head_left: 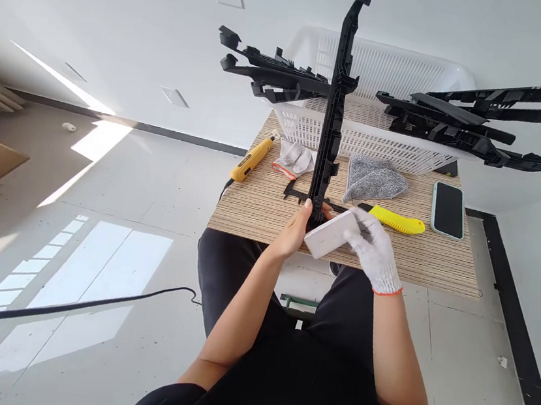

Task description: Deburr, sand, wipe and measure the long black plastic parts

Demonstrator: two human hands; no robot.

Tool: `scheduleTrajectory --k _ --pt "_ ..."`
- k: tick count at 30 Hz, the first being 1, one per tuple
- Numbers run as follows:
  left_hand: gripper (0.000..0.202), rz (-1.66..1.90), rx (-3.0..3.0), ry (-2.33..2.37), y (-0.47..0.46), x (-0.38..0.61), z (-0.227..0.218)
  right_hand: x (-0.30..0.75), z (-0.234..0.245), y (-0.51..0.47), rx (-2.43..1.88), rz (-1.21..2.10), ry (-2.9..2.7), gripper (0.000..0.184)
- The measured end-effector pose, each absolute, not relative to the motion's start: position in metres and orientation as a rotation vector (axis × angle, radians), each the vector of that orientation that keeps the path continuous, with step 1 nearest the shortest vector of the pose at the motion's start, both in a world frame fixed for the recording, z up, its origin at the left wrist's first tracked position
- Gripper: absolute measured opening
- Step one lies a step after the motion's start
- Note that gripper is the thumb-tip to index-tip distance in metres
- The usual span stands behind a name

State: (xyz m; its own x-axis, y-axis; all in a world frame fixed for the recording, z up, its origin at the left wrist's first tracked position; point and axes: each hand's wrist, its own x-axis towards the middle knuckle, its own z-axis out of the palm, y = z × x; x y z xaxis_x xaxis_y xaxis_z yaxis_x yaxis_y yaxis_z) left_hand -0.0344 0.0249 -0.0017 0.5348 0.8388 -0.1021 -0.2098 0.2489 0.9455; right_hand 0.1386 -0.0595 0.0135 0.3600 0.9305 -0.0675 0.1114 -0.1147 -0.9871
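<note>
My bare left hand [295,230] is closed round the near end of a long black plastic strip [335,105], which stands upright from the table and points away from me. My right hand [373,251], in a white knit glove with an orange cuff, grips a white rectangular block [329,235] and presses it against the strip's lower end. A dark caliper [295,196] lies on the table just behind my hands.
On the small striped wooden table [441,259] lie a yellow power tool [252,159], a white glove [295,159], a grey glove [372,179], a yellow utility knife [399,221] and a phone [448,210]. A white basket [389,72] at the back carries several black strips [482,120]. A cable [65,305] crosses the floor.
</note>
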Motion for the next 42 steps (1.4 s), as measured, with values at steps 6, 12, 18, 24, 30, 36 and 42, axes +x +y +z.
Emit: scheduleTrajectory --k 6,12,18,24,30,36,42 --pt "0.064 0.724 1.011 0.645 0.027 -0.035 -0.005 0.127 0.014 -0.056 -1.51 0.767 -0.857 0.047" --pt "0.052 0.703 0.886 0.63 0.028 -0.035 0.004 0.13 0.011 -0.055 -1.471 0.751 -0.75 0.044" --pt "0.05 0.716 0.915 0.582 0.027 -0.034 0.008 0.125 0.013 -0.055 -1.452 0.784 -0.711 0.044" --pt "0.054 0.674 0.913 0.573 0.028 -0.034 0.005 0.126 0.01 -0.055 -1.487 0.903 -0.745 0.053" --pt "0.049 0.703 0.876 0.558 0.03 -0.034 0.001 0.132 0.006 -0.052 -1.435 0.908 -0.793 0.053" --pt "0.049 0.689 0.875 0.591 0.029 -0.034 0.003 0.131 0.006 -0.053 -1.423 0.905 -0.78 0.052" --pt "0.048 0.692 0.9 0.596 0.028 -0.033 0.008 0.13 0.008 -0.053 -1.421 0.849 -0.743 0.05"
